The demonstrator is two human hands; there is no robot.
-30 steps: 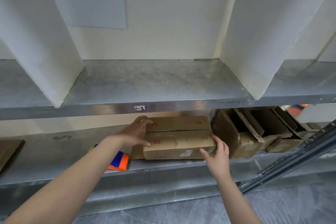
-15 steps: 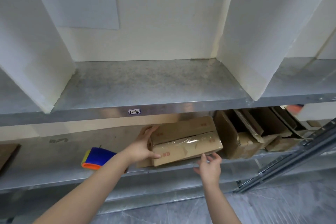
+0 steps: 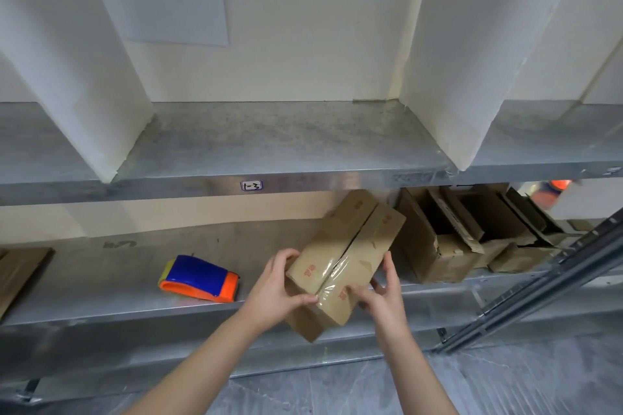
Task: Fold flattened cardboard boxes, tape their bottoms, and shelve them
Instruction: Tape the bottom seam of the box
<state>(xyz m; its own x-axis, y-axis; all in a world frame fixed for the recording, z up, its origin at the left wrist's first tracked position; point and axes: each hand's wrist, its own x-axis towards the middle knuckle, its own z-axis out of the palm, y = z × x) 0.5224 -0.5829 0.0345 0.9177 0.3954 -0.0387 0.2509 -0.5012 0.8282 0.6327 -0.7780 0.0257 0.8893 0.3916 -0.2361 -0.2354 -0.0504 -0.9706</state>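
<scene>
A small brown cardboard box [image 3: 350, 246] with clear tape along its seam lies turned at an angle on the lower metal shelf [image 3: 101, 300], its near end sticking out past the shelf's front edge. My left hand [image 3: 276, 290] grips the box's near left corner, thumb on the taped face. My right hand [image 3: 384, 296] holds the near right side, fingers curled on the box. A blue and orange tape dispenser [image 3: 199, 278] lies on the same shelf to the left of the box.
Several open cardboard boxes [image 3: 448, 239] stand on the lower shelf to the right. A flat cardboard piece [image 3: 17, 276] lies at the far left. White dividers [image 3: 472, 61] split the upper shelf [image 3: 269, 141]. A metal rail [image 3: 539, 283] slants at the right.
The box has been turned from lying across the shelf to pointing diagonally inward, and pulled partly over the front edge. Both hands moved with it to its near end.
</scene>
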